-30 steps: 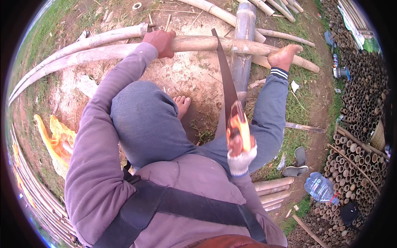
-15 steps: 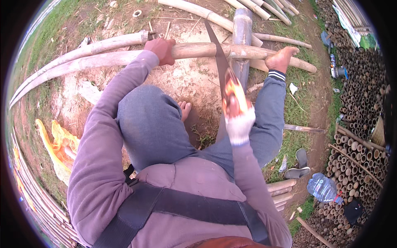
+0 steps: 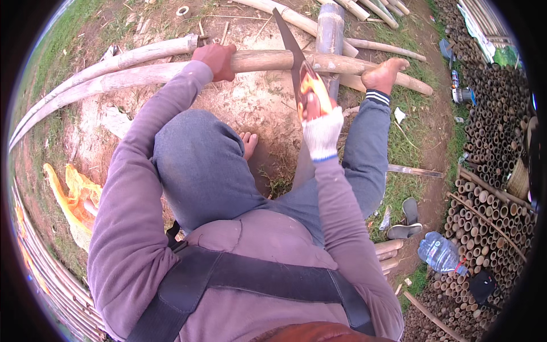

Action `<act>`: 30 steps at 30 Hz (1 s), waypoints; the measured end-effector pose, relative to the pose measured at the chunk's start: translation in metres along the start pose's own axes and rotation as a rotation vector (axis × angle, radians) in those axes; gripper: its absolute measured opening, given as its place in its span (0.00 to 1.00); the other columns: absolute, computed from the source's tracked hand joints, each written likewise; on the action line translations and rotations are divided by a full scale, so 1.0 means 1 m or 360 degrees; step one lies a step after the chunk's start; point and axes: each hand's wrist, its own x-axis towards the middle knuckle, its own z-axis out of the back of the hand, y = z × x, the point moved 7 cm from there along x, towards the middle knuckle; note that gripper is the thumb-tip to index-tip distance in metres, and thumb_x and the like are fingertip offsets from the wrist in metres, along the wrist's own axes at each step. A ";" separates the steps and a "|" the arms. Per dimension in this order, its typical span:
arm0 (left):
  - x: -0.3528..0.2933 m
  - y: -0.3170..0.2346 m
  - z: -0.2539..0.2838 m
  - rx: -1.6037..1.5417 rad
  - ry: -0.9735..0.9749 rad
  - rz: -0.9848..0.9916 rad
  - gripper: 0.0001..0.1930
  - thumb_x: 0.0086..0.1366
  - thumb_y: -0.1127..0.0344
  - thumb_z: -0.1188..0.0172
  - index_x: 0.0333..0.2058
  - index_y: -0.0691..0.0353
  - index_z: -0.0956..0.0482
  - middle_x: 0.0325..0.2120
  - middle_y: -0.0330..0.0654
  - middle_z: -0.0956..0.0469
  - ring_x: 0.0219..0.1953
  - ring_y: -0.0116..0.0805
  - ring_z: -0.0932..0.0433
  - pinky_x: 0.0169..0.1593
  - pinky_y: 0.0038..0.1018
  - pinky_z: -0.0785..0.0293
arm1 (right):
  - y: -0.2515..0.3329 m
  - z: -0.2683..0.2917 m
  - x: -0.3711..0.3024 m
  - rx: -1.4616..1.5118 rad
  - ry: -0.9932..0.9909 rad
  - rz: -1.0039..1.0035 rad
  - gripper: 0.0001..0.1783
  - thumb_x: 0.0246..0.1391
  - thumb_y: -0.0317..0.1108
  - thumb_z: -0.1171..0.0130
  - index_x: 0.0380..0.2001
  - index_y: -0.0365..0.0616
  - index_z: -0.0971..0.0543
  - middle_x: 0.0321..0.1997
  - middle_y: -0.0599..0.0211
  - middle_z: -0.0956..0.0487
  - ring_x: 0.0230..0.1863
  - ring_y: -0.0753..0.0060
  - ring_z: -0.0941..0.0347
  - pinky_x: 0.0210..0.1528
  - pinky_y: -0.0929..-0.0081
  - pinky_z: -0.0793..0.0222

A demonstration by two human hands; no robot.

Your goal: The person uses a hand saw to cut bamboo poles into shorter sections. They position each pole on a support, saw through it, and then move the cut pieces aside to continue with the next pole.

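Note:
A long pale bamboo pole (image 3: 259, 61) lies crosswise in front of me, over a thick grey bamboo log (image 3: 329, 35). My left hand (image 3: 215, 61), bare, is wrapped round the pole left of the saw. In a white knitted glove, my right hand (image 3: 320, 126) grips the handle of a hand saw (image 3: 289, 44). The saw's dark blade crosses the pole just left of the log, its tip pointing away from me. My bare right foot (image 3: 384, 77) presses on the pole right of the log. The cut itself is too small to make out.
More bamboo poles (image 3: 142, 56) lie beside and beyond the pole. A large stack of cut bamboo (image 3: 484, 211) fills the right side, with a clear plastic bottle (image 3: 440, 252) by it. Grey sandals (image 3: 405, 228) lie near. An orange-yellow bag (image 3: 74, 191) is at left.
My right hand and the saw have moved forward, away from me, along the cutting line. My left hand and foot keep their places on the pole. The whole view has shifted slightly.

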 end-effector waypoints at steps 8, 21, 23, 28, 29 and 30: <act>0.008 0.014 -0.009 0.0045 -0.0095 -0.0011 0.22 0.56 0.59 0.30 0.49 0.57 0.21 0.33 0.47 0.13 0.35 0.44 0.12 0.43 0.41 0.13 | 0.005 0.086 -0.151 0.0247 0.0072 -0.0245 0.11 0.71 0.30 0.36 0.50 0.36 0.23 0.53 0.49 0.16 0.46 0.66 0.15 0.43 0.74 0.17; 0.004 0.011 -0.006 -0.0033 0.0020 0.0029 0.22 0.56 0.59 0.32 0.49 0.58 0.21 0.34 0.49 0.13 0.37 0.47 0.12 0.45 0.42 0.12 | 0.002 0.070 -0.115 0.0115 0.0004 -0.0214 0.10 0.69 0.30 0.32 0.46 0.39 0.23 0.37 0.67 0.16 0.30 0.79 0.21 0.29 0.80 0.23; 0.010 0.016 -0.012 -0.0029 -0.0020 0.0007 0.22 0.56 0.59 0.32 0.49 0.58 0.21 0.33 0.48 0.14 0.36 0.47 0.12 0.44 0.42 0.12 | 0.020 0.103 -0.158 -0.0180 0.0116 -0.0076 0.10 0.70 0.32 0.34 0.45 0.39 0.24 0.36 0.68 0.17 0.28 0.80 0.21 0.28 0.79 0.24; 0.023 -0.022 -0.021 -0.0005 0.0037 -0.0108 0.23 0.57 0.57 0.31 0.50 0.58 0.21 0.33 0.48 0.13 0.36 0.46 0.12 0.42 0.42 0.13 | -0.002 0.037 -0.051 0.0360 -0.0185 -0.0215 0.11 0.72 0.34 0.36 0.47 0.35 0.21 0.34 0.61 0.15 0.29 0.71 0.18 0.30 0.75 0.24; 0.014 -0.024 -0.019 -0.0025 0.0050 -0.0080 0.23 0.57 0.57 0.30 0.51 0.57 0.21 0.34 0.48 0.13 0.36 0.46 0.12 0.43 0.42 0.13 | -0.009 0.018 -0.007 0.0008 -0.0048 0.0106 0.14 0.73 0.38 0.36 0.46 0.35 0.19 0.36 0.58 0.13 0.29 0.68 0.18 0.30 0.73 0.24; 0.009 -0.001 -0.010 -0.0023 0.0040 0.0050 0.24 0.58 0.57 0.30 0.51 0.57 0.21 0.35 0.48 0.13 0.37 0.46 0.12 0.43 0.42 0.13 | -0.001 -0.007 0.035 -0.0321 0.0069 0.0036 0.12 0.72 0.35 0.34 0.47 0.36 0.20 0.40 0.60 0.13 0.33 0.73 0.18 0.33 0.75 0.22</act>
